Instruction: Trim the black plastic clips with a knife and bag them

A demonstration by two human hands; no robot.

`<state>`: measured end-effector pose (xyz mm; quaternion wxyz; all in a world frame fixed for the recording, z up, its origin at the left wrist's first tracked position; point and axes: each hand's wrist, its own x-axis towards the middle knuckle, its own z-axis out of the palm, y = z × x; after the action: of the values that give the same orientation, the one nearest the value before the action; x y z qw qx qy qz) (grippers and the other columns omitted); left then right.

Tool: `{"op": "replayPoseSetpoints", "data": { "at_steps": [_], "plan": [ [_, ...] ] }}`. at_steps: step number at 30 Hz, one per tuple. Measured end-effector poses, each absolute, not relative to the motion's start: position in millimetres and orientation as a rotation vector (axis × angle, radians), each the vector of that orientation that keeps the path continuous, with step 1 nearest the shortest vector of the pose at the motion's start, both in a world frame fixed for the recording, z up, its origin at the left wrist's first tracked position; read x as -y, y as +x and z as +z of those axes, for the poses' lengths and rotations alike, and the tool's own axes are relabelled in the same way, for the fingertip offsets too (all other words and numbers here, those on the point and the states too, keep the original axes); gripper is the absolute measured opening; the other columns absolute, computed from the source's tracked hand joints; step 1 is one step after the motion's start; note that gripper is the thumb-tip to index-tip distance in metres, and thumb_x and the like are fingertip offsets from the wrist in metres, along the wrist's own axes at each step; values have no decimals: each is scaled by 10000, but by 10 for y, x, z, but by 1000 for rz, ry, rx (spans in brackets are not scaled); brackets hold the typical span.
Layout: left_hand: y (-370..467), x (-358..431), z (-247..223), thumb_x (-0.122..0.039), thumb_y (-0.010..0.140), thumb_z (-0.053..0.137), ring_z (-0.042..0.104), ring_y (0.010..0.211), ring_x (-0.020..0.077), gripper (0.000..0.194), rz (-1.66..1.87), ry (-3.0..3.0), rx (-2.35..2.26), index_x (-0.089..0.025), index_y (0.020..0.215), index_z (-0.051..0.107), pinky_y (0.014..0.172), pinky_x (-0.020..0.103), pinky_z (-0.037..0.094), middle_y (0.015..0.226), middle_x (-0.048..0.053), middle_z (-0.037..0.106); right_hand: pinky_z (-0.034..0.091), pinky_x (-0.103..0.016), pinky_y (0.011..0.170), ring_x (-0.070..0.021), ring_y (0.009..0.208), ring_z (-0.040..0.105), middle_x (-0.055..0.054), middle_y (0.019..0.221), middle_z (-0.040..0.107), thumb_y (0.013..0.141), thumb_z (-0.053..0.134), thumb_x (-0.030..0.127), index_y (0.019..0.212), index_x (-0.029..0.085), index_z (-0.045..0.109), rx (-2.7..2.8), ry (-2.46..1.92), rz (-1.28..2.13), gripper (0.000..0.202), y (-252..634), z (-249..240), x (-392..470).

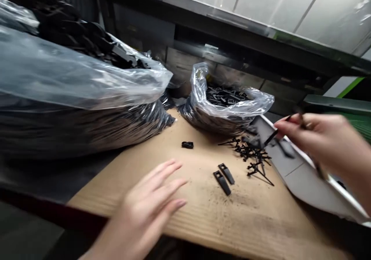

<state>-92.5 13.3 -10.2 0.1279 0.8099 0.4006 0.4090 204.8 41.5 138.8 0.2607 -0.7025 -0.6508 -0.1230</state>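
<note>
Left hand: nearest the camera, this hand (147, 204) is above the front of the bench (185, 229), fingers loosely spread and holding nothing.
Right hand: over at the right, the other hand (321, 132) has thumb and forefinger pinched together on a thin black piece (271, 137), which juts out toward the pile; motion blur hides its full shape.
Pinched piece: probably light, stiff plastic; being slender, it could snap if bent, so a fingertip hold near its thicker part would be safest.
Tapered pair: two black tapered pieces (222, 183) lie side by side on the bench, to the right of the left hand; they look rigid and smooth, perhaps a little slippery, and best taken across their long sides.
Small part: a compact black part (187, 145) sits alone beyond the left fingertips; likely light, easily picked up by its ends.
Spindly pile: thin branched black bits (252, 153) lie tangled beside the white tray (307, 182); they would probably catch on one another, so lift one by its stem.
Bags: a large clear bag (87, 86) at left and a smaller clear bag (223, 117) behind the pile both hold black parts.
</note>
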Motion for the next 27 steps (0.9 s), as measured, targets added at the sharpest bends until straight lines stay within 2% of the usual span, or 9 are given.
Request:
{"op": "replayPoseSetpoints", "data": {
  "at_steps": [2, 3, 7, 13, 15, 18, 21, 24, 27],
  "plan": [
    [-815, -104, -85, -340, 812, 510, 372, 1194, 316, 346, 1014, 2456, -1211, -216, 1133, 544, 948, 465, 370, 1303, 100, 435, 348, -183, 415, -63, 419, 433, 44, 439, 482, 794, 512, 300, 556, 172, 564, 2009, -1769, -87, 274, 1554, 1047, -245],
    [-763, -101, -95, -354, 816, 495, 366, 1200, 313, 371, 956, 2481, -1230, -209, 1156, 527, 938, 470, 380, 1314, 111, 421, 340, -186, 417, -66, 429, 434, 41, 454, 487, 819, 479, 243, 533, 172, 528, 2091, -1723, -16, 298, 1348, 890, -195],
    [-666, -124, -168, -326, 814, 499, 410, 1175, 293, 363, 890, 2520, -1285, -196, 1150, 538, 924, 464, 395, 1290, 129, 449, 380, -232, 527, -103, 556, 502, 6, 588, 550, 803, 470, 108, 592, 157, 523, 2253, -1667, 84, 222, 837, 498, -188],
    [-632, -174, -180, -218, 811, 495, 527, 1032, 326, 265, 880, 2578, -1383, -133, 1020, 634, 856, 497, 434, 1132, 172, 577, 451, -303, 678, -108, 725, 559, 5, 797, 584, 824, 507, 240, 783, 138, 568, 2293, -1694, 357, 126, 718, 449, -238],
    [-626, -180, -200, -218, 820, 481, 523, 1036, 325, 259, 900, 2572, -1389, -128, 1001, 642, 857, 500, 429, 1142, 174, 569, 466, -296, 661, -106, 715, 569, 1, 803, 592, 835, 491, 275, 810, 134, 572, 2196, -1729, 546, 164, 854, 466, -256],
    [-637, -170, -231, -230, 835, 457, 501, 1076, 292, 254, 916, 2591, -1376, -158, 997, 638, 897, 481, 404, 1191, 140, 543, 474, -241, 542, -78, 601, 567, 2, 776, 592, 869, 425, 326, 917, 126, 551, 1938, -1799, 865, 241, 1167, 455, -304],
    [-641, -149, -229, -237, 838, 452, 480, 1104, 268, 247, 871, 2617, -1370, -166, 999, 625, 937, 475, 365, 1210, 122, 531, 482, -237, 533, -83, 629, 576, -20, 867, 592, 866, 434, 321, 1028, 135, 512, 1737, -1797, 1106, 258, 1405, 357, -359],
    [-621, -145, -207, -248, 814, 498, 426, 1145, 285, 236, 817, 2616, -1396, -156, 994, 620, 947, 476, 343, 1224, 127, 514, 485, -239, 543, -84, 640, 576, -17, 867, 593, 852, 467, 291, 988, 130, 532, 1629, -1784, 1228, 221, 1512, 261, -399],
    [-587, -161, -160, -233, 782, 550, 325, 1196, 333, 238, 801, 2632, -1440, -148, 993, 621, 933, 504, 319, 1267, 148, 455, 430, -184, 442, -45, 512, 515, 17, 743, 570, 853, 462, 309, 916, 123, 544, 1573, -1751, 1161, 212, 1677, 329, -413]
  ]
}}
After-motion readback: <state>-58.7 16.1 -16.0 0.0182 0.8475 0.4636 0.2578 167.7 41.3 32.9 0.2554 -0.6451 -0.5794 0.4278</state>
